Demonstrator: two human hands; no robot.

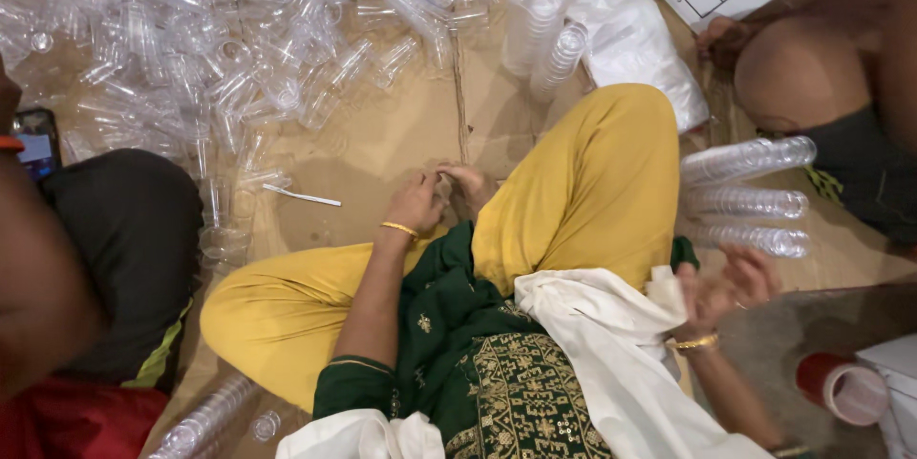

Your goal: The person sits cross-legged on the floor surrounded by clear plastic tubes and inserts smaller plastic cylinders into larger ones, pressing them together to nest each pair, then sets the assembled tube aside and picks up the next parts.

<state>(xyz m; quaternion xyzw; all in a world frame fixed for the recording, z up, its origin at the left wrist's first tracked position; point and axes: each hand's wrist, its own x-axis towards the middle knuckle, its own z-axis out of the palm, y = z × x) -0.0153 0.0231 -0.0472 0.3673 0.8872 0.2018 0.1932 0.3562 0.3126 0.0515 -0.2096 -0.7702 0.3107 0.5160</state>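
I sit cross-legged on brown cardboard (401, 125) in yellow trousers, a green tunic and a white scarf. My left hand (415, 203), with a gold bangle, lies curled by my foot (475, 187); something clear may sit between them, but I cannot tell. My right hand (728, 284), also bangled, hovers with fingers spread just below three lying stacks of clear plastic cups (747, 203). It holds nothing that I can see. A big heap of loose clear cups (239, 29) covers the far left of the cardboard.
A person in black shorts (124, 249) sits close on my left, with a phone (33, 146) beside them. Another person's knee (798, 72) is at the right. A white bag of stacked cups (611, 29), a white stick (302, 196), a red cup (845, 388) and one more cup stack (205, 418) lie around.
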